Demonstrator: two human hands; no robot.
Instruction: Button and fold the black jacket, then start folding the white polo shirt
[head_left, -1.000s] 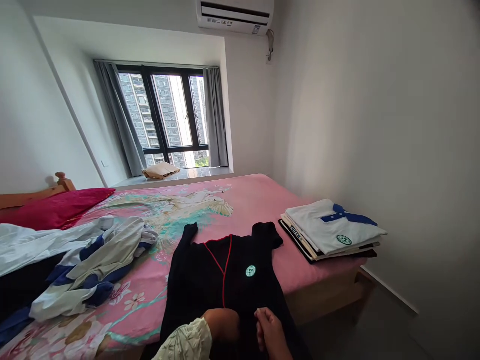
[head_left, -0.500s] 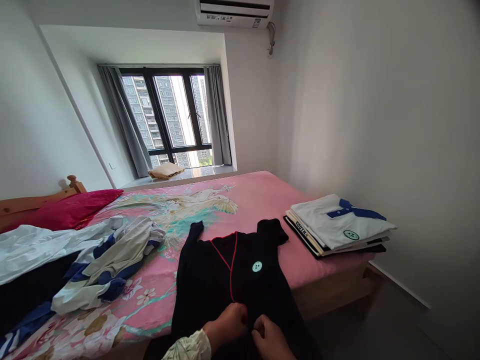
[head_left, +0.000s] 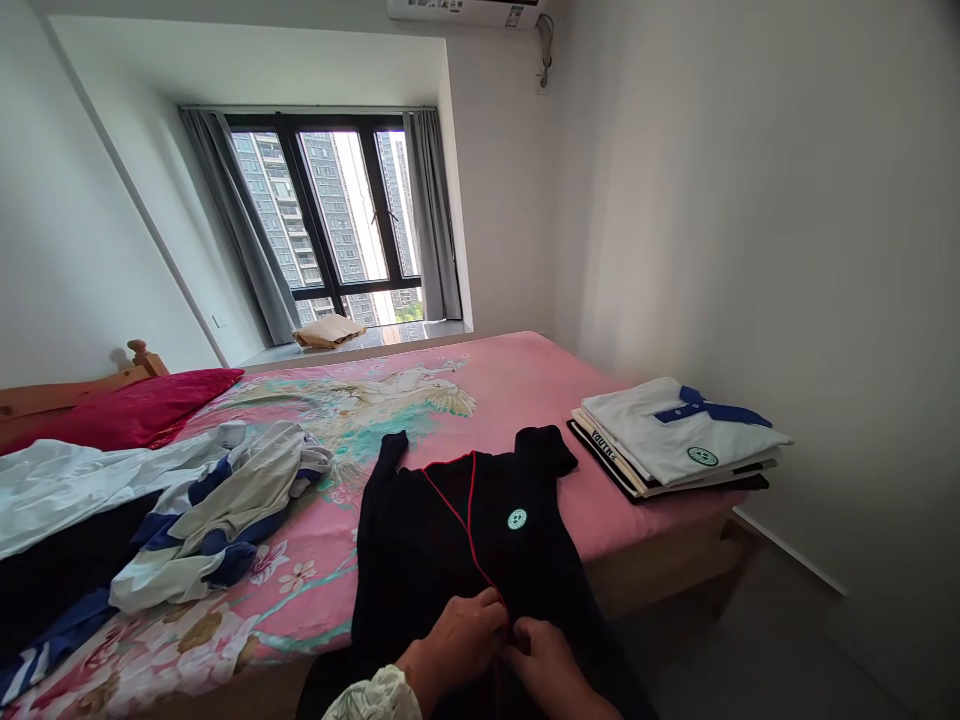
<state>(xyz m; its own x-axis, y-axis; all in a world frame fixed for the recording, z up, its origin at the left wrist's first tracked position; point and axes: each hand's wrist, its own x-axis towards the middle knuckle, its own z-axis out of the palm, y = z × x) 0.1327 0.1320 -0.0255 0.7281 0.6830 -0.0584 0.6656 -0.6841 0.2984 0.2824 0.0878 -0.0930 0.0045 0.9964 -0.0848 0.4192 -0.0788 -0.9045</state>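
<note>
A black cardigan (head_left: 427, 545) with red trim along its V-neck front and a round pale badge on the chest lies spread over the bed's near edge. Both hands are at its red-edged front opening, low on the garment. My left hand (head_left: 472, 630), below a pale patterned cuff, is closed on the red front edge. Close beside it, my right hand (head_left: 544, 655) pinches the cardigan's front with thumb and finger. The fingertips nearly meet, and whatever small part of the front lies between them is hidden.
A neat stack of folded shirts (head_left: 652, 440) sits on the bed's right corner. Crumpled white, grey and blue clothes (head_left: 217, 510) lie on the left, before a red pillow (head_left: 165, 405). A folded beige cloth (head_left: 328, 331) rests on the windowsill. The pink floral sheet (head_left: 502, 385) covers the bed.
My two hands have come closer together at the cardigan's front, the left one shifting slightly right. The red edge now slants further right. The view has tilted down a little.
</note>
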